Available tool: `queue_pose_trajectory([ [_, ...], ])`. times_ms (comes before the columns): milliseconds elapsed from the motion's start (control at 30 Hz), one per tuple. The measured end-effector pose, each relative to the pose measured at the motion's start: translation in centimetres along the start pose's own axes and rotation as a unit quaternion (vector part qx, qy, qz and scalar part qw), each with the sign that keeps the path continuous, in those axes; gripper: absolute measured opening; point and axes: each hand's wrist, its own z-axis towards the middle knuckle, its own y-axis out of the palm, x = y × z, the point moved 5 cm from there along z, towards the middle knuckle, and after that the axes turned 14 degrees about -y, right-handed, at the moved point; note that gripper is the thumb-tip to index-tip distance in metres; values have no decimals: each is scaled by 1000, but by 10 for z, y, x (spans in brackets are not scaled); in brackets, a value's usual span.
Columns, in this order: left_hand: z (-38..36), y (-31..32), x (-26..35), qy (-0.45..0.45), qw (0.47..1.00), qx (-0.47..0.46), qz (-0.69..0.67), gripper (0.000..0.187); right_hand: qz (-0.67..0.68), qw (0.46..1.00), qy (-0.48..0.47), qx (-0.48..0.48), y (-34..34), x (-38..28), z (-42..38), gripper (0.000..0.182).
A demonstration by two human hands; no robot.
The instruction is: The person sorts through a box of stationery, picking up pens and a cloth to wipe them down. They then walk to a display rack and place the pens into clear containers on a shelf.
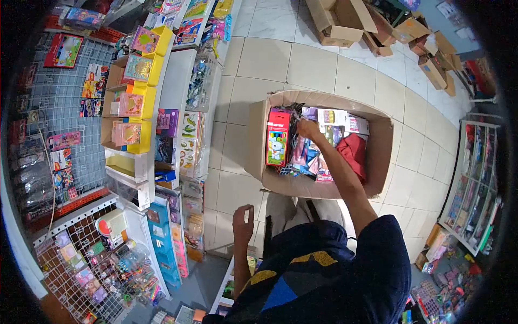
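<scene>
My right hand (308, 129) reaches down into a large open cardboard box (382, 156), its fingers closed at the dark, shiny packaging near the far side. What they pinch, if anything, is too small to make out. Left of it, a red pack of colouring pens (277, 139) with a cartoon animal stands against the box wall. Red cloth (352, 156) lies under my forearm, and a white pack (333, 116) sits just right of the hand. Outside the box, near my body, my left hand (243, 222) hangs with loosely curved fingers and nothing in it.
Shelves with yellow display boxes (145, 102) and a wire rack (70, 124) of hanging goods run along the left. More cardboard boxes (340, 24) stand at the far right. A white display rack (470, 183) is on the right, with small goods (448, 291) below it.
</scene>
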Motion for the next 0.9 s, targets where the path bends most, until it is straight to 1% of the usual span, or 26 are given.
queue_pose_trajectory([
  [33, 6, 2, 17, -12, 999, -7, -42, 12, -33, 998, -57, 4, -56, -40, -50, 36],
  [67, 14, 5, 29, -24, 996, -14, -84, 12, -50, 995, -82, 39, -50, -30, -56, 39],
  [100, 24, 14, 36, -40, 992, -24, -114, 13, 8, 996, -88, 30, -55, -33, -69, 39],
  [133, 35, 21, 49, -9, 990, -25, -137, 16, 67, 993, -94, 19, -61, -40, -88, 39],
  [167, 47, 29, 63, 22, 987, -25, -159, 20, 176, 977, -119, 11, -62, -53, -109, 39],
  [200, 60, 41, 77, 1, 968, -23, -249, 23, 285, 948, -142, 2, -61, -68, -131, 39],
  [233, 70, 54, 90, -20, 941, -22, -336, 27, 305, 937, -172, -4, -56, -83, -151, 40],
  [300, 85, 76, 107, -121, 886, -125, -430, 28, 351, 908, -218, -70, -77, -132, -194, 43],
  [333, 88, 84, 111, -170, 848, -176, -471, 28, 375, 888, -233, -129, -101, -161, -213, 45],
  [433, 89, 84, 117, -107, 878, -227, -409, 32, 349, 869, -322, -138, -99, -173, -217, 46],
  [467, 85, 82, 109, -103, 882, -196, -416, 30, 374, 855, -320, -162, -94, -169, -214, 45],
  [533, 79, 74, 94, -89, 889, -129, -431, 27, 417, 824, -322, -209, -86, -149, -178, 44],
  [567, 71, 61, 100, -107, 864, -130, -475, 25, 454, 836, -254, -173, -80, -133, -154, 39],
  [600, 66, 56, 91, -125, 851, -119, -496, 25, 487, 843, -186, -135, -70, -113, -124, 35],
  [633, 62, 51, 81, -144, 837, -108, -517, 25, 379, 902, -198, -58, -42, -69, -73, 32],
  [667, 56, 46, 69, -164, 822, -96, -537, 25, 265, 942, -205, 20, -20, -37, -35, 29],
  [700, 53, 42, 59, -169, 814, -103, -547, 24, 102, 981, -123, 109, -39, -35, -33, 29],
  [733, 46, 34, 57, -195, 814, -88, -540, 24, -67, 978, -35, 192, -58, -34, -35, 31],
  [800, 31, 21, 55, -247, 810, -56, -529, 24, -70, 979, -26, 188, -48, -15, -15, 41],
  [833, 26, 23, 44, -268, 798, -46, -538, 21, -61, 992, 2, 107, -37, -5, -2, 44],
  [867, 23, 23, 37, -258, 790, -48, -554, 21, -42, 997, 14, 57, -27, 3, 8, 39],
  [900, 19, 23, 34, -249, 782, -51, -570, 21, -42, 997, 1, 58, -29, 2, 10, 35],
])
